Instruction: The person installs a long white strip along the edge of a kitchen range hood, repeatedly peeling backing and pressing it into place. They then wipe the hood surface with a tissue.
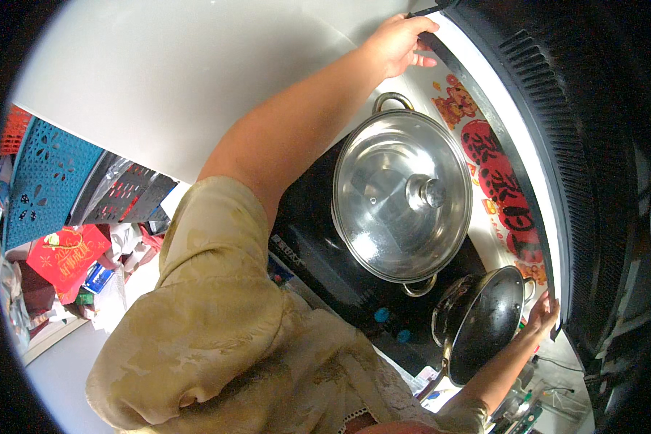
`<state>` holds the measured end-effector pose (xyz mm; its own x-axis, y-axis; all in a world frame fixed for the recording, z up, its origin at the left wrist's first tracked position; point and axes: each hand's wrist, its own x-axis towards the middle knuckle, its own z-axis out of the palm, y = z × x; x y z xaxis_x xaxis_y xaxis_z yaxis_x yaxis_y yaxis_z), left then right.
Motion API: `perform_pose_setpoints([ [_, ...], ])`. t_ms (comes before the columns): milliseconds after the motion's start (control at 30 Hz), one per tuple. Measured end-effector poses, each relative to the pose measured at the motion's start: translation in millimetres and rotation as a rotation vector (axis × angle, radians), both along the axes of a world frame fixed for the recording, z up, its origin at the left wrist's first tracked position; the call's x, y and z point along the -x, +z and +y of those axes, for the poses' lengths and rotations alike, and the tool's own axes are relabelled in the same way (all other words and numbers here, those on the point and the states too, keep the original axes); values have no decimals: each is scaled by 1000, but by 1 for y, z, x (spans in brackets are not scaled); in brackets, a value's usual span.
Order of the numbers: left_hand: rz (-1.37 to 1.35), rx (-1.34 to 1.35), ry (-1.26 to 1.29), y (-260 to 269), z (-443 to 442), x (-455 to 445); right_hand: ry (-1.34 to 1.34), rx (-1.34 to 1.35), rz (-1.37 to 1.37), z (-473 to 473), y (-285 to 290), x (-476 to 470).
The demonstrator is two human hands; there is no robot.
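Observation:
My left hand (404, 46) is raised at the top, its fingers and thumb around the upper end of a long dark strip (499, 130) along the underside of a black range hood (586, 179). Lower right, my right hand (543, 312) grips the strip's other end. A bright white band lies between strip and hood. Below are a wide steel pot with a glass lid (390, 233) and steel loop handles, and a dark wok (488, 325), tilted in this view, on a black glass-topped stove (325, 260).
Red and orange stickers (499, 184) cover part of the wall behind the pot. At the far left are a blue plastic basket (49, 179), a black basket (125, 190) and a red paper packet (68, 257). A white surface (157, 70) spans the upper left. Glass containers (515, 404) stand lower right.

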<state>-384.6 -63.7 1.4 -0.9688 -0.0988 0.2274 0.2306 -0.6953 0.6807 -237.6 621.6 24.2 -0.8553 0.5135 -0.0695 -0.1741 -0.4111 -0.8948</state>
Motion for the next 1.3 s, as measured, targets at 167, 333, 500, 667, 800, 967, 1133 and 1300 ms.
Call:
perform_pose_setpoints([
  [167, 20, -15, 39, -6, -2, 2, -80, 93, 20, -12, -1, 7],
  [333, 17, 38, -24, -3, -6, -1, -17, 94, 74, -3, -1, 2],
  [500, 8, 6, -81, -4, -9, -3, 16, 69, 65, -1, -2, 1],
  [667, -11, 28, -63, -4, -9, -3, -17, 61, 45, 4, -3, 2],
  [800, 34, -1, -99, -6, -10, 7, -38, 74, 36, 8, -3, 4],
  [967, -2, -25, -92, -7, -10, 8, -51, 74, 40, -10, 1, 2],
  [1133, 31, 23, -121, -7, -13, 13, -83, -134, -21, -47, 8, 0],
  [1300, -3, 15, -73, -3, -10, 14, -139, 20, 29, -59, 10, 5],
])
